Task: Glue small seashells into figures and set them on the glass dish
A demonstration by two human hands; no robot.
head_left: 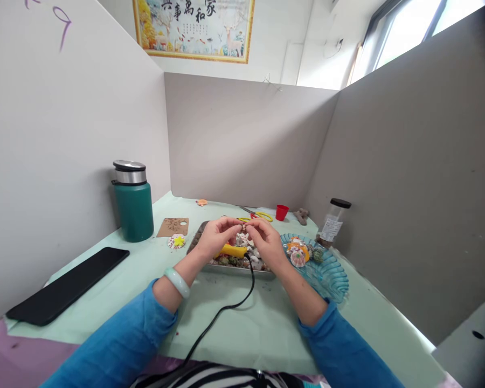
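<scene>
Above a metal tray [262, 275] of shells and pebbles, my left hand [217, 237] and my right hand [267, 242] meet with their fingertips pinched together. Between them is a small pale piece [243, 228], too small to name. Both hands appear closed on it. A yellow-handled tool [233, 250] with a black cord [230, 307] lies across the tray under my left hand, its front end hidden. Small white shells [248, 240] show in the tray behind the tool. To the right of my right hand, a blue scalloped plate [331, 275] carries an orange and pink shell ornament [298, 253].
At left stand a green bottle [134, 210] and a black flat slab [68, 285]. A brown board [173, 227] and a yellow-star disc [177, 241] lie nearby. Yellow-handled scissors [264, 216], a red cup [282, 212] and a black-lidded jar [333, 223] are farther back. Grey partitions [246, 140] enclose the table.
</scene>
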